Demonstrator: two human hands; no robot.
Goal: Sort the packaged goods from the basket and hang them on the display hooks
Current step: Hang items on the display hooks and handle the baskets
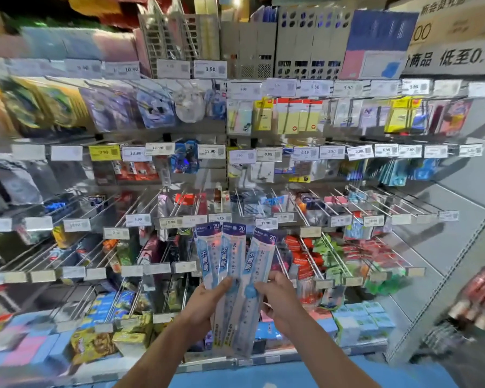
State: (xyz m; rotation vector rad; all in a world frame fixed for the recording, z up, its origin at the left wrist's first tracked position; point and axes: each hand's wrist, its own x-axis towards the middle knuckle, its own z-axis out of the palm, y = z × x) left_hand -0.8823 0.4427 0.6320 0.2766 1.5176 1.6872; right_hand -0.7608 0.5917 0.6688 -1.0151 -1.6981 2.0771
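Three long blue packaged rulers (233,264), each marked 20 cm, are fanned out in front of the display rack. My left hand (205,303) grips the lower part of the fan from the left, thumb across the front. My right hand (280,298) holds the rightmost pack from the right side, fingers curled on its edge. Their top ends reach up to the row of metal display hooks (179,203) with price tags. No basket is in view.
The rack holds several rows of hooks with hanging stationery packs and price tags (210,69). File holders (291,46) stand on the top shelf. Stacked boxes (361,320) and packets sit on the bottom shelf. A grey side panel (445,247) bounds the rack on the right.
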